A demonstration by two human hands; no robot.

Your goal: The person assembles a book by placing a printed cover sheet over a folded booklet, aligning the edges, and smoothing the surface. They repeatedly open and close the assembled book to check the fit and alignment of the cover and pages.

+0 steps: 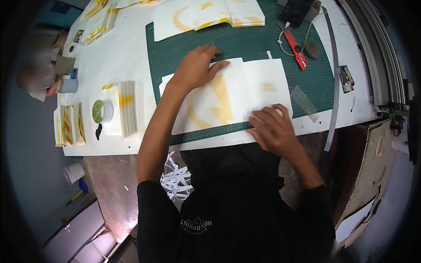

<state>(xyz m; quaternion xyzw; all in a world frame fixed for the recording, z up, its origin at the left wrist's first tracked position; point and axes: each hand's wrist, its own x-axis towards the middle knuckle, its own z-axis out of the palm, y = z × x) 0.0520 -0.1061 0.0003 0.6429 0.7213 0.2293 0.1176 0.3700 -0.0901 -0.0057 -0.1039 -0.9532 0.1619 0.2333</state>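
Observation:
A white sheet (245, 90) with a yellow emblem printed on it lies flat on the green cutting mat (315, 79). My left hand (197, 68) presses down on the sheet's far left part, fingers spread toward its top edge. My right hand (272, 129) lies flat on the sheet's near right corner, at the mat's front edge. Neither hand holds anything; both rest palm down on the paper.
A red utility knife (294, 47) and a dark round object (312, 50) lie on the mat at far right. Stacks of printed sheets (206, 15) sit at the back, more stacks (127, 107) and a tape roll (101, 111) on the left. White paper strips (175, 179) lie on the floor. Another person (37, 72) sits at far left.

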